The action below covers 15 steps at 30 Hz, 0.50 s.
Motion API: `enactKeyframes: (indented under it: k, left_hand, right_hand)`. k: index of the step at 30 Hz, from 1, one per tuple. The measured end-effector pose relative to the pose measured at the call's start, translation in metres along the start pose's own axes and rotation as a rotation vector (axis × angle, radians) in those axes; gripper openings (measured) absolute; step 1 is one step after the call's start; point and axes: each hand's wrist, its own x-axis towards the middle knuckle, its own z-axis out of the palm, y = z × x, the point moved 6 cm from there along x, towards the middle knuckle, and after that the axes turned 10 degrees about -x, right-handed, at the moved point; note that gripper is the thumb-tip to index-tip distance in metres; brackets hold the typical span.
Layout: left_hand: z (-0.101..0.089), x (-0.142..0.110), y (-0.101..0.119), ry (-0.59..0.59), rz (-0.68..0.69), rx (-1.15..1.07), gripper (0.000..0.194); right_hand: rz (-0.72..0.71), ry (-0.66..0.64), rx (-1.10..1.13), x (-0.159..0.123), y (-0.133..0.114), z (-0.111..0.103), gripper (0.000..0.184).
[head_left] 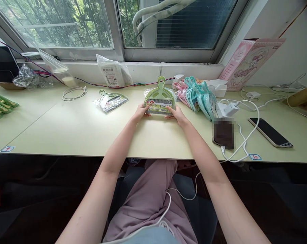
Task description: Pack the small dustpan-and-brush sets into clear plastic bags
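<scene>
A small green dustpan-and-brush set [160,96] in clear wrapping lies on the pale desk [74,128] in front of me. My left hand [140,112] grips its lower left corner. My right hand [176,113] grips its lower right corner. Both hands pinch the packet's near edge, fingers curled on it. A second wrapped green set [110,100] lies to the left, apart from my hands. A stack of pink and teal dustpan sets [197,96] leans just right of the held one.
Two phones [270,132] lie at the right with white chargers and cables [241,135]. A pink box [247,61] leans on the wall. Plastic bags [112,73] sit on the windowsill; a coiled cable [73,93] and green items [0,105] lie at the left.
</scene>
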Motion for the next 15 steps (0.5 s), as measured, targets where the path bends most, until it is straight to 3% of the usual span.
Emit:
enactKeyframes:
  k: [9, 15]
  left_hand:
    - [-0.002, 0.0, 0.0, 0.039, -0.044, -0.014, 0.017]
    - [-0.015, 0.008, -0.003, 0.104, -0.048, -0.045, 0.016]
  right_hand:
    - [-0.045, 0.09, -0.092, 0.014, 0.008, -0.003, 0.027]
    - [-0.019, -0.004, -0.053, 0.008, 0.006, 0.007, 0.041]
